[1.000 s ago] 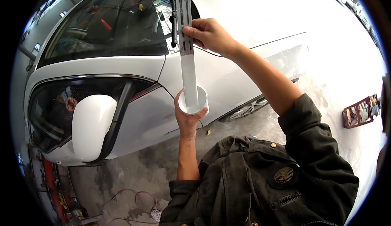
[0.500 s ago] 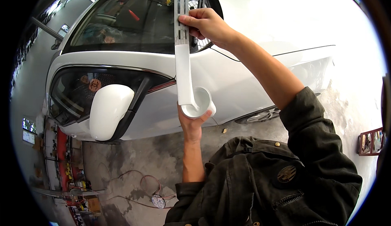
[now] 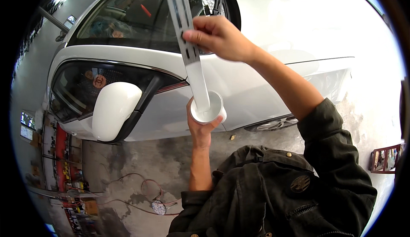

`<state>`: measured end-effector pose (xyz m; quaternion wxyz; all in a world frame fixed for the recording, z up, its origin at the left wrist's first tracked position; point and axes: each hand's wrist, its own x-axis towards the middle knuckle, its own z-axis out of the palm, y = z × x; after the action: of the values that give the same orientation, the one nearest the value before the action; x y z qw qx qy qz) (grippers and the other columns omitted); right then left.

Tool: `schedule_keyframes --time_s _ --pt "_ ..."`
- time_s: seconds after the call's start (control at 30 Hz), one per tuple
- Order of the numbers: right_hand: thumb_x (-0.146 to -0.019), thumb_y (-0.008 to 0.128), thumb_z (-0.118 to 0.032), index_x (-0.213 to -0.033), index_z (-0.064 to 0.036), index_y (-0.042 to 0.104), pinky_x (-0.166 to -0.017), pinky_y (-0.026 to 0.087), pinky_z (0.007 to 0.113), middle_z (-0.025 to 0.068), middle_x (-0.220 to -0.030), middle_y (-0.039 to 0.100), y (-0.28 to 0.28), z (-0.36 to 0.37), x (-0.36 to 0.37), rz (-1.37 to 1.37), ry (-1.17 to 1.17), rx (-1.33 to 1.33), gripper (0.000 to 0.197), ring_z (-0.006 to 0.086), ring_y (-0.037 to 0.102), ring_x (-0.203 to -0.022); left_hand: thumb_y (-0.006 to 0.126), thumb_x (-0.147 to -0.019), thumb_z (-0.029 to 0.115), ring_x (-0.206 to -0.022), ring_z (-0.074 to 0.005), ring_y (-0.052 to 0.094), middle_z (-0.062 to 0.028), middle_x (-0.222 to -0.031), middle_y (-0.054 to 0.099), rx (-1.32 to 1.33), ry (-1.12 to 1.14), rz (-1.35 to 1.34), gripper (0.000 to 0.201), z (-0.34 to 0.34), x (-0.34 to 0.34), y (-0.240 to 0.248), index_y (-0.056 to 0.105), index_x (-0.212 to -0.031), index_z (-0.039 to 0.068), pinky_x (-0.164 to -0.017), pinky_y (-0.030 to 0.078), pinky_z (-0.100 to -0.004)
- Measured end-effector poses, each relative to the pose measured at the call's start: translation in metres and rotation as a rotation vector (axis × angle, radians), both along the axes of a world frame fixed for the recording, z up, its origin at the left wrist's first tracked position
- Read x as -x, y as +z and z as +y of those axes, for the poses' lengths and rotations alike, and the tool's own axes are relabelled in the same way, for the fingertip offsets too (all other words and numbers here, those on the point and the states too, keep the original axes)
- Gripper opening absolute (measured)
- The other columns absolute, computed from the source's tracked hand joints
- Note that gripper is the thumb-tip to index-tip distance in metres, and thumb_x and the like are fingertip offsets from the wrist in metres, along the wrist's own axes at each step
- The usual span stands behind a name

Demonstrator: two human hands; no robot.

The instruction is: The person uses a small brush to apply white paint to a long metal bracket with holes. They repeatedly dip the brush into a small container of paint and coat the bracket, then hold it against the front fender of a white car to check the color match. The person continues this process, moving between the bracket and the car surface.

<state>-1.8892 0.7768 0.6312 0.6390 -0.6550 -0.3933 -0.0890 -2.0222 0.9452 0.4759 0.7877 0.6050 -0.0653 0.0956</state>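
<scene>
My left hand (image 3: 200, 131) is wrapped round a white cup (image 3: 219, 104) from below and holds it upright near the car's side. White liquid, seemingly paint, lies inside the cup. Between thumb and fingers, my right hand (image 3: 218, 38) grips a flat grey slotted mixing stick (image 3: 183, 21). Its lower half is coated white and its tip reaches down into the cup, tilted with the top leaning left. Behind both hands stands a white car (image 3: 243, 83); its white side mirror (image 3: 116, 108) juts out left of the cup.
A coiled hose (image 3: 147, 185) and a round disc (image 3: 159, 207) lie on the concrete floor (image 3: 124, 164). Cluttered shelves (image 3: 64, 164) stand at the left. At the far right is a dark red rack (image 3: 384, 158). A front wheel (image 3: 276, 123) shows beneath the car.
My right hand has moved down, lowering the mixing stick deeper into the cup. The stick has gone from nearly vertical to leaning left at its top. The left hand stays with the cup.
</scene>
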Motion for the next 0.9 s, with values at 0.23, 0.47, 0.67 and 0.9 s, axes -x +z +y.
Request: schedule_keyframes --time_s 0.23,0.47,0.67,0.9 --pt "-0.094 0.068 -0.022 -0.082 -0.0011 0.06 -0.056 0.045 0.039 0.0148 -0.064 0.057 -0.05 0.011 0.053 -0.404 -0.027 0.421 0.025 0.0336 0.057 -0.059 0.088 -0.065 0.009 -0.114 -0.0181 0.056 -0.0081 -0.123 0.055 0.049 -0.023 -0.017 0.087 -0.005 -0.006 0.007 0.041 -0.137 0.003 -0.098 0.047 -0.0343" --pt "-0.095 0.066 -0.017 -0.087 0.0014 0.061 -0.053 0.045 0.034 0.0137 -0.067 0.06 -0.031 0.004 0.054 -0.225 -0.265 0.318 0.021 0.0206 0.06 -0.057 0.085 -0.068 0.001 -0.117 -0.0195 0.056 -0.0103 -0.129 0.053 -0.013 -0.018 -0.046 0.086 0.002 -0.009 0.002 0.039 -0.141 0.003 -0.098 0.049 -0.0338" --pt "-0.098 0.064 -0.02 -0.09 0.0029 0.063 -0.057 0.042 0.032 0.0066 -0.066 0.056 -0.044 0.016 0.052 -0.071 -0.278 0.296 0.024 0.0124 0.048 -0.062 0.086 -0.069 0.001 -0.115 -0.0195 0.057 -0.0104 -0.129 0.053 0.008 0.024 -0.05 0.085 0.003 -0.014 -0.003 0.039 -0.14 0.003 -0.097 0.05 -0.0343" --pt "-0.102 0.059 -0.029 -0.09 -0.001 0.066 -0.051 0.031 0.022 -0.0053 -0.065 0.047 0.003 0.015 0.004 0.143 -0.276 0.115 0.031 0.003 0.038 -0.058 0.085 -0.07 0.001 -0.11 -0.0183 0.059 -0.0102 -0.124 0.056 -0.057 0.064 -0.09 0.08 0.009 -0.011 0.003 0.042 -0.137 0.002 -0.095 0.051 -0.033"
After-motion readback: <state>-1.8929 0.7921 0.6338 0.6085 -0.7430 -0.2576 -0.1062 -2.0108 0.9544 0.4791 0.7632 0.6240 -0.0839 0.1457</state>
